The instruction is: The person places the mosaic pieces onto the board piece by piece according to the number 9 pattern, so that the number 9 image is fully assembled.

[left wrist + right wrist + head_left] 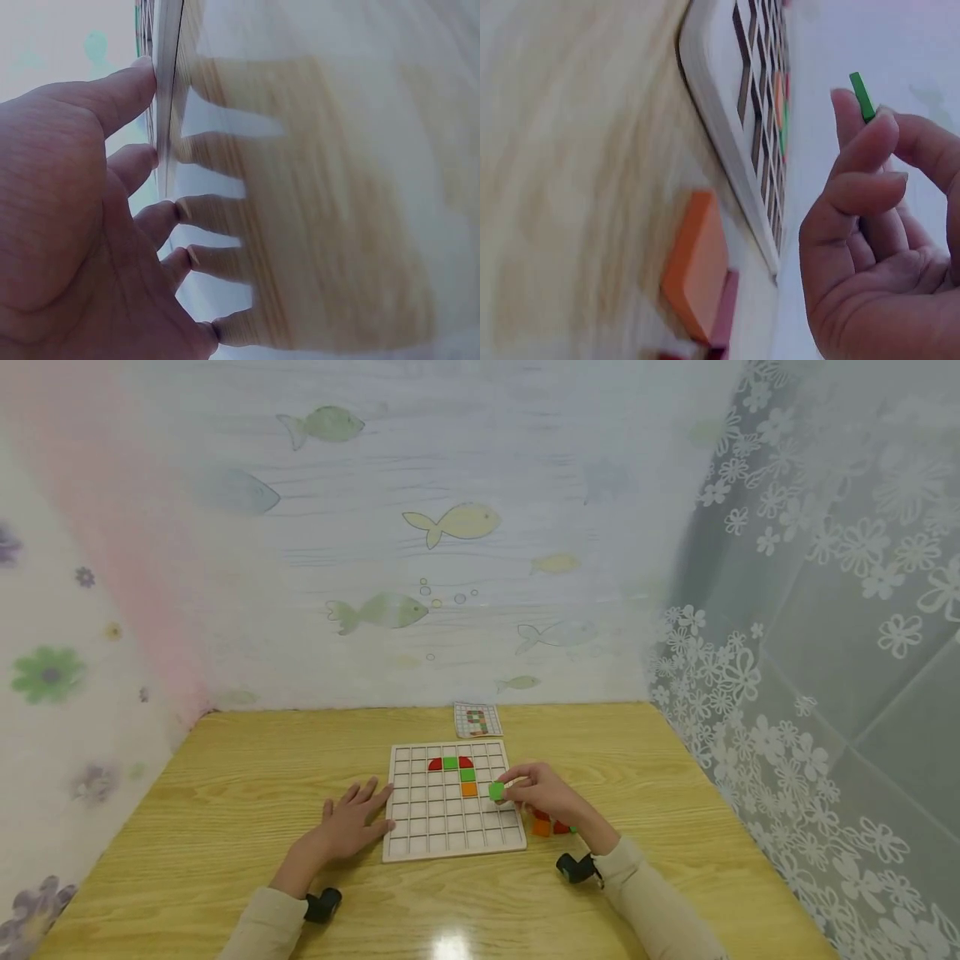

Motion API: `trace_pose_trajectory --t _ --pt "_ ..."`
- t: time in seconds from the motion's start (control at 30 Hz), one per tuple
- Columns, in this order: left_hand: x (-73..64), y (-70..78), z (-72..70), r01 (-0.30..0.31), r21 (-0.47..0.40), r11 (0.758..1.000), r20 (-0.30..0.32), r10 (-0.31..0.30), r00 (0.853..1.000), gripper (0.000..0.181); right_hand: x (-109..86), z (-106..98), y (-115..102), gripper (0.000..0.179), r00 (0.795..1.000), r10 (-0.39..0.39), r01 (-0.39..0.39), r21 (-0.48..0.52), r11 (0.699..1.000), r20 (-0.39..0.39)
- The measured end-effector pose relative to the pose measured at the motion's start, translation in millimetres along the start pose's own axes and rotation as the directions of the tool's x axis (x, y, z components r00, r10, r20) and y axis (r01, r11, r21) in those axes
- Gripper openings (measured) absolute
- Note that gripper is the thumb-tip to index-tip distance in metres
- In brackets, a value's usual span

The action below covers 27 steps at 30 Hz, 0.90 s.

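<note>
A green square tile (497,791) is pinched between the thumb and fingers of my right hand (543,792), above the right part of a white grid board (420,843). In the right wrist view the same green tile (862,96) shows edge-on, off the board. My left hand (348,822) lies with spread fingers against the board's left edge. Set in the grid are a red rounded tile (435,765), a green tile (450,763), another red rounded tile (466,762), a second green tile (468,775) and an orange tile (469,790).
Right of the board lie loose pieces, among them an orange tile (541,828) and a red piece (561,828), partly behind my right arm. A pattern card (477,720) lies beyond the board. The wooden table (262,760) meets a wall painted with fish.
</note>
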<state>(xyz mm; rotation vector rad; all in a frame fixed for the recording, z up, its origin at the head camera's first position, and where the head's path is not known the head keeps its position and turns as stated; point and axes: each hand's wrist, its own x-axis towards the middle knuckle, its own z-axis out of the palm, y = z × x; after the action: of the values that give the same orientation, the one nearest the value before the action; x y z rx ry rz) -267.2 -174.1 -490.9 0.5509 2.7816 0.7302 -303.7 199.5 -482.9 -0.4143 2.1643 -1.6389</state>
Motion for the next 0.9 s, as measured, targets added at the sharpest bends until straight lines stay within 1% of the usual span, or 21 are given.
trace_pose_trajectory --t 0.13,0.23,0.37,0.53,0.7,0.83,0.9 --pt "0.9 -2.1 1.2 -0.007 -0.004 1.000 -0.009 0.007 1.000 0.071 -0.9 12 0 0.028 1.000 0.009 -0.009 0.046 0.999 -0.014" --pt "1.7 -5.1 2.9 -0.012 -0.018 1.000 -0.008 0.012 1.000 0.073 -2.6 21 -1 0.026 0.999 0.014 -0.013 0.052 0.999 -0.029" --pt "3.5 -9.7 6.5 -0.020 -0.034 0.999 -0.014 0.019 1.000 0.074 -2.4 32 -3 0.023 0.998 0.023 -0.022 0.020 1.000 -0.058" --pt "6.2 -13.2 10.3 -0.020 -0.030 0.999 -0.033 0.019 0.999 0.072 2.5 43 -3 0.022 0.995 0.034 -0.035 -0.009 0.999 -0.095" --pt "3.5 -10.2 8.3 -0.035 -0.038 0.999 -0.034 0.034 0.999 0.073 6.4 54 -8 0.024 0.992 0.025 -0.032 -0.049 0.998 -0.125" --pt "1.5 -5.3 4.0 -0.029 -0.031 0.999 -0.018 0.028 0.999 0.073 10.7 57 -11 0.023 0.993 0.016 -0.021 -0.040 0.999 -0.113" --pt "1.3 -3.0 2.2 -0.016 -0.023 1.000 -0.006 0.015 1.000 0.072 14.1 58 -12 0.023 0.994 0.010 -0.014 -0.033 0.999 -0.107"
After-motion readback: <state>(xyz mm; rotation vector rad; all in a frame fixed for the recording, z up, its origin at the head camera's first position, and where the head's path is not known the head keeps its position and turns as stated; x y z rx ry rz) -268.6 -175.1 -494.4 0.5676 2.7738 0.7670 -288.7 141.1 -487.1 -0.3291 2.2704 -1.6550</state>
